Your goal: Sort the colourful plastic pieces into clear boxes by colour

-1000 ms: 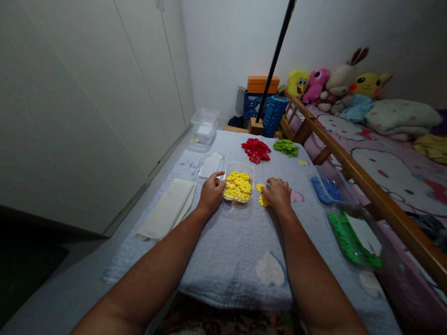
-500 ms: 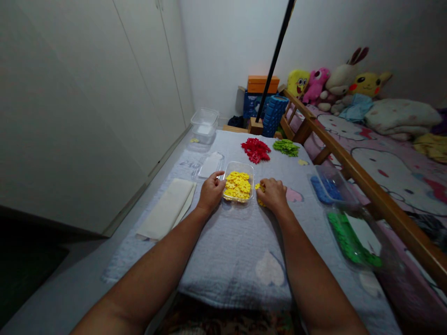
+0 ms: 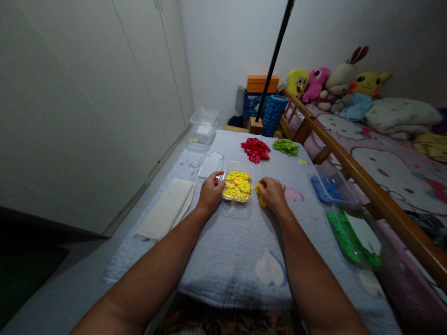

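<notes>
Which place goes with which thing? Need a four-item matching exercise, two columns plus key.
1. Left hand
2. Right hand
3. Red pile
4. Folded off-white sheet

A. Beside the light-green pile
B. At the loose yellow pieces
C. Between the cabinet and left forearm
D. At the clear tub's left side

Pairs: 1-D, 2-B, 3-A, 4-C

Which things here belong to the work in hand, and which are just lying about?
In the work:
clear rectangular plastic tub
yellow flower-shaped plastic pieces, inside and beside it
perhaps red plastic heap and lime plastic heap

Apparently lying about:
folded cream rectangular sheet
blue textured cylinder
orange rectangular box
pink plush toy
</notes>
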Tool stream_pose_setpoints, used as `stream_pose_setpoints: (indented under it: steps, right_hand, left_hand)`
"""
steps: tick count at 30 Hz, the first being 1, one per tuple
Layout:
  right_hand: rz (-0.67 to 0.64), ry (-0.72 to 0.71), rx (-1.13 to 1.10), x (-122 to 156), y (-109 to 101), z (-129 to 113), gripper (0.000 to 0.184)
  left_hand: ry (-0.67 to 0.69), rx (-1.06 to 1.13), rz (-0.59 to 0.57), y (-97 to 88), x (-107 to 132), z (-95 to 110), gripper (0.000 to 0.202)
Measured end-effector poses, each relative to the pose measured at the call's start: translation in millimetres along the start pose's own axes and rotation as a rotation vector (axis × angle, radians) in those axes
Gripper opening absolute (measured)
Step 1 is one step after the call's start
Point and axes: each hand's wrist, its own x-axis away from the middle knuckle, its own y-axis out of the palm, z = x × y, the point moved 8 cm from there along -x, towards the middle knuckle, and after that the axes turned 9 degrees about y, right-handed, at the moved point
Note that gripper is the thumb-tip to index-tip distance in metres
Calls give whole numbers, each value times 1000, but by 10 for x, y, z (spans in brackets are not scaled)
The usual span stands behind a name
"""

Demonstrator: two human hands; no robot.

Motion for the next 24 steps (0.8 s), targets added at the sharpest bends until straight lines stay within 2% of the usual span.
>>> stream_pose_setpoints:
  steps: [6,10,17,24]
  right_hand:
    - [170,37,-300,25,-234,17,21]
    - [248,-27,-466,111,-380,-86,18]
    - [216,-166,-512,249,-336,-351,12]
    - [122,-189,-414,273,-217,-521,13]
  left_hand:
    - [-4,8,1,1,-2,-8,49]
    - [5,3,0,-1,-2,8,49]
    - [13,-12,-4,-2,0,42,47]
    - [13,1,-3,7,-1,19,47]
